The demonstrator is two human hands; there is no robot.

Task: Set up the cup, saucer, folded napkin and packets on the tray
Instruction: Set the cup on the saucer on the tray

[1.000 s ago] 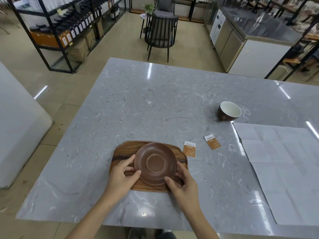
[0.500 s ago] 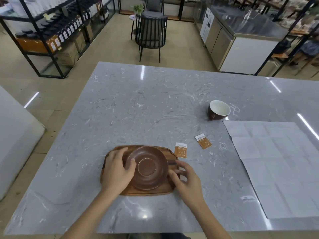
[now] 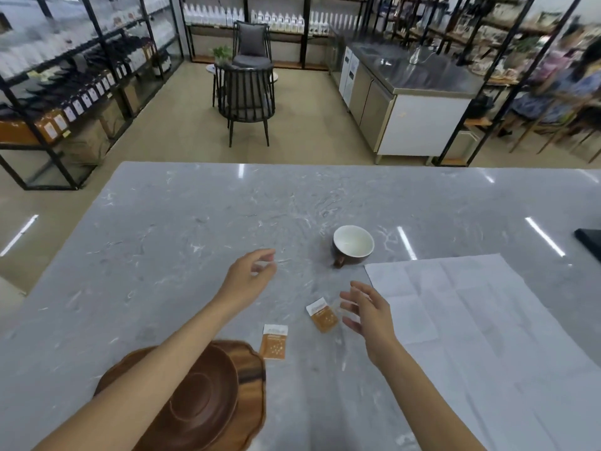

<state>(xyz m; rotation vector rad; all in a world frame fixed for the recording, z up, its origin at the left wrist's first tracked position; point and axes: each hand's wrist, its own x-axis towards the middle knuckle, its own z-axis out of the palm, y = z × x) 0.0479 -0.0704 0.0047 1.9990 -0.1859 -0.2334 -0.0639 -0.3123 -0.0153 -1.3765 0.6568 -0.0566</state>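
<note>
The saucer (image 3: 198, 402) is seen seated on the wooden tray (image 3: 250, 379) at the near left of the grey table (image 3: 162, 239), partly hidden under the left forearm. The cup (image 3: 353, 245) is judged to be the next thing wanted: it stands upright on the table at the far right, beyond both hands, its handle turned toward the near left. The left hand (image 3: 250, 275) is held above the table to the left of the cup, fingers loosely curled and apart, with nothing in them. The right hand (image 3: 367, 312) is spread open and empty, nearer the viewer, just right of one packet (image 3: 322, 315) and at the edge of the unfolded napkin (image 3: 481, 320). Both hands lie at about the same remove from the cup. The handle side faces the left hand, so a reach to the far right by that hand is judged the shorter one. A second packet (image 3: 274, 341) lies just beside the tray's right edge.
</note>
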